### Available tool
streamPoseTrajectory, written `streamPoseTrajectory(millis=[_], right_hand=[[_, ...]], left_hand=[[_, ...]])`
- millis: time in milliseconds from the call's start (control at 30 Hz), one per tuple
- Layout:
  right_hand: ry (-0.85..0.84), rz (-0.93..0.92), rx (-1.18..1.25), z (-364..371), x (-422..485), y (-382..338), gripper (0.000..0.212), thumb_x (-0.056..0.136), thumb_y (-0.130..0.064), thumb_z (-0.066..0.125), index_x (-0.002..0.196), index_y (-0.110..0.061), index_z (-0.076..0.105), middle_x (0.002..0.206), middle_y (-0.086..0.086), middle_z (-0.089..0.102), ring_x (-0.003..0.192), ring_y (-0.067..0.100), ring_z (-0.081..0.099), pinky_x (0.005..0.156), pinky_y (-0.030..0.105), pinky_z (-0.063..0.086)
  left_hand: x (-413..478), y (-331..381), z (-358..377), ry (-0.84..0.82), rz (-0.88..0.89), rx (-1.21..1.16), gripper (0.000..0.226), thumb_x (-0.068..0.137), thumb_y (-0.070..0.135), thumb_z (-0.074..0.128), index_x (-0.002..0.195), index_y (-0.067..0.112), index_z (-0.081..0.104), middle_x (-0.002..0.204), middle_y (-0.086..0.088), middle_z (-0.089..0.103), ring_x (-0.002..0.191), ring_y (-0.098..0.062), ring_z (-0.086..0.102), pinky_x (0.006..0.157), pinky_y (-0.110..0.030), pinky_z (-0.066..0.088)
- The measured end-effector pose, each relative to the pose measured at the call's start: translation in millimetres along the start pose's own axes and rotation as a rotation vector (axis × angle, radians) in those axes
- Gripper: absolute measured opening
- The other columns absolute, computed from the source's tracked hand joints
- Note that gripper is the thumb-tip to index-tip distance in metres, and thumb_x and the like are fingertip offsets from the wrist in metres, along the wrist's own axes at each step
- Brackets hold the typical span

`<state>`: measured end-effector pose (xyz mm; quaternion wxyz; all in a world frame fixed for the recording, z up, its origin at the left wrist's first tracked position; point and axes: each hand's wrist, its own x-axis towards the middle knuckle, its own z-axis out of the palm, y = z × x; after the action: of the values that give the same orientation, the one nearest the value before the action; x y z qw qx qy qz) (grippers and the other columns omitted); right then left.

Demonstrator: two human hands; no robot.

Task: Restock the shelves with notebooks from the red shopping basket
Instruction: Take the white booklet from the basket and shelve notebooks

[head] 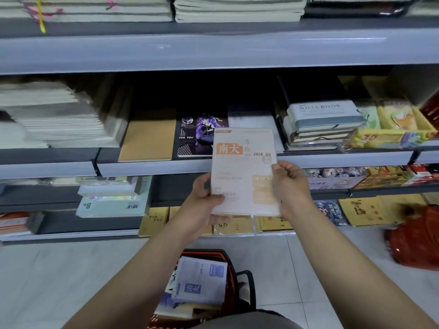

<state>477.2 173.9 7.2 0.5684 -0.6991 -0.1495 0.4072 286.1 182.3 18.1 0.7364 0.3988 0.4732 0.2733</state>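
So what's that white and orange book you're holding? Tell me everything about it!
The white and orange notebook is thin and looks wrapped in clear plastic. Its pale cover has an orange block with large Chinese characters, the words JOIN US, and faded orange patches lower down. It is held upright, facing the camera, in front of the shelf. The left hand grips its lower left edge and the right hand its right edge, fingers on the cover. Nothing else touches it.

white-and-orange notebook (244, 172), red basket (229, 276), plain tan notebook (148, 140)
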Motion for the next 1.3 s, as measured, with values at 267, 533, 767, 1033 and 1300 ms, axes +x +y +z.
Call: streamPoseTrajectory(millis=[267, 533, 767, 1033, 1300], right_hand=[[-0.007, -0.010, -0.051, -9.9, 41.2, -6.9, 0.017, 0.098, -0.020, 0.054, 0.112, -0.011, 0.060, 0.097, 0.006, 0.068, 0.088, 0.022, 0.063, 0.091, 0.050, 0.054], [-0.091, -0.019, -0.062, -29.0, 65.0, 0.4, 0.022, 0.095, -0.011, 0.058, 0.112, -0.022, 0.066, 0.106, 0.003, 0.071, 0.092, 0.018, 0.066, 0.085, 0.033, 0.055], [-0.161, -0.135, -0.231, -41.2, 65.3, 12.0, 0.038, 0.086, -0.030, 0.070, 0.122, -0.023, 0.059, 0.121, 0.001, 0.063, 0.110, 0.021, 0.062, 0.089, 0.044, 0.055], [-0.178, -0.358, -0.459, -52.9, 67.8, 21.7, 0.058, 0.079, -0.008, 0.078, 0.130, -0.023, 0.055, 0.121, -0.004, 0.045, 0.098, 0.000, 0.054, 0.080, 0.003, 0.042], [0.035, -0.336, -0.370, -36.7, 85.9, 18.6, 0.024, 0.080, -0.011, 0.077, 0.096, -0.018, 0.061, 0.087, -0.003, 0.063, 0.078, 0.006, 0.057, 0.076, 0.017, 0.047]], left_hand=[[31.1, 0.2, 26.3, 0.018, 0.016, -0.114, 0.055, 0.096, -0.011, 0.045, 0.140, 0.023, 0.040, 0.129, -0.001, 0.059, 0.119, -0.022, 0.058, 0.081, -0.040, 0.059], [59.3, -6.8, 50.0, 0.143, -0.039, -0.227, 0.050, 0.096, -0.011, 0.045, 0.135, 0.019, 0.048, 0.126, -0.005, 0.057, 0.120, -0.029, 0.056, 0.068, -0.033, 0.059], [80.2, -1.0, 64.8, 0.183, -0.015, -0.267, 0.061, 0.093, -0.014, 0.050, 0.143, 0.018, 0.039, 0.126, -0.010, 0.056, 0.118, -0.032, 0.057, 0.074, -0.034, 0.061], [100.3, 2.2, 70.9, 0.243, 0.098, 0.053, 0.070, 0.083, -0.008, 0.068, 0.141, 0.016, 0.039, 0.115, -0.002, 0.068, 0.107, -0.014, 0.065, 0.087, -0.028, 0.058], [105.5, -2.9, 68.8, 0.430, 0.131, 0.182, 0.046, 0.091, 0.000, 0.063, 0.129, 0.021, 0.048, 0.108, 0.006, 0.059, 0.091, -0.008, 0.062, 0.066, -0.022, 0.056]])
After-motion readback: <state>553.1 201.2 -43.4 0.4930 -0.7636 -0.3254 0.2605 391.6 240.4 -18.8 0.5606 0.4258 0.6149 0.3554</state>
